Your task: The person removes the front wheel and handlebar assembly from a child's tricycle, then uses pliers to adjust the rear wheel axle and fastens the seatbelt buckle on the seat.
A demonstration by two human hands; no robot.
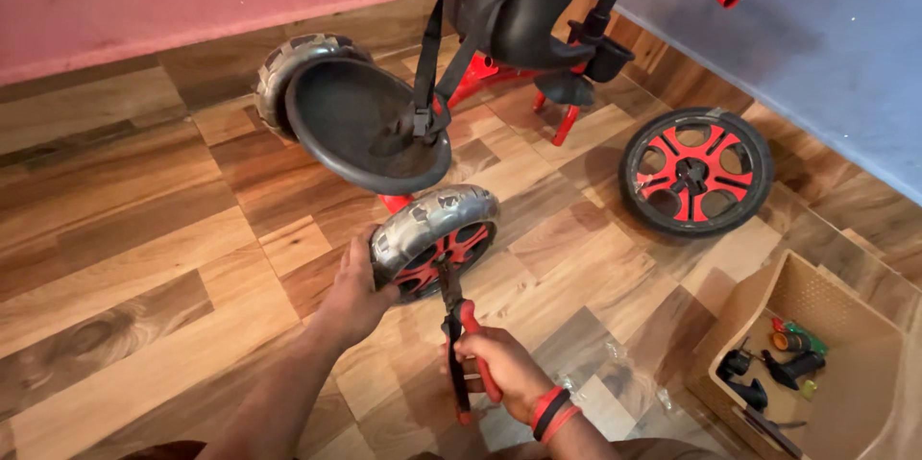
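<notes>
A child's red and black tricycle (499, 28) lies tipped on the wooden floor, its round black seat (360, 124) facing me. My left hand (357, 292) grips the rim of a rear wheel (434, 230), grey-tyred with red spokes. My right hand (504, 369), with red bands at the wrist, is shut on the red and black handles of pliers (459, 326). The pliers' jaws reach up to the hub of that wheel. A second rear wheel (288, 66) shows behind the seat.
A loose black wheel with red spokes (695, 172) lies flat on the floor to the right. A beige plastic basket (816, 306) at the lower right holds small black, red and green parts. Pink and grey walls close off the back.
</notes>
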